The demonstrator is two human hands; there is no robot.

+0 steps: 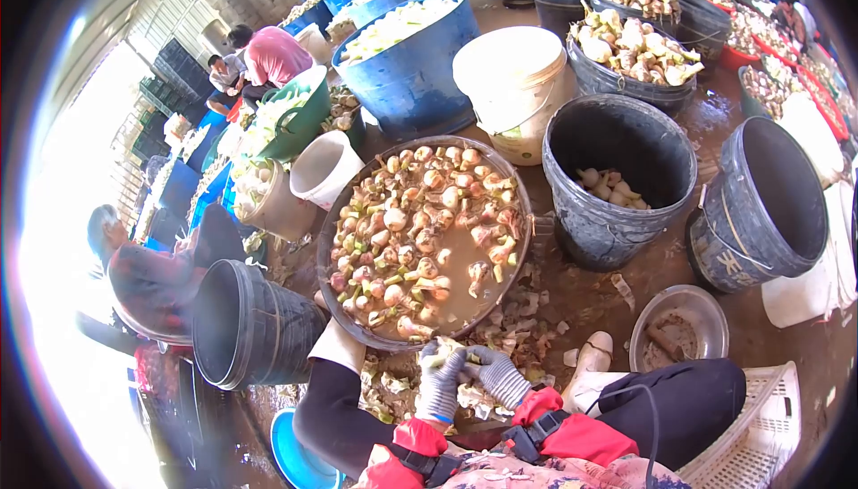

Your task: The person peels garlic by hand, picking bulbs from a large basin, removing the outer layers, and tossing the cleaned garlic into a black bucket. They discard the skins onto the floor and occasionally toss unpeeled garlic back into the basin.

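Note:
Gloved in grey and white, my left hand (439, 382) is closed around a pale garlic bulb (444, 351) just below the rim of a wide round basin. My right hand (497, 373), in a matching glove, meets it from the right with its fingers closed at the same bulb. Whether a small tool sits in the right fingers is hidden. The dark basin (525, 248) holds murky water and many unpeeled garlic bulbs (393, 219) with short green stems. Peeled skins (527, 333) litter the ground beside it.
A black bucket (617, 230) with some peeled bulbs stands right of the basin, another bucket (760, 212) beyond. A metal bowl (719, 333) lies near my foot. A black bucket (259, 328) tilts at left. Seated people (152, 274) and large blue tubs (402, 78) are around.

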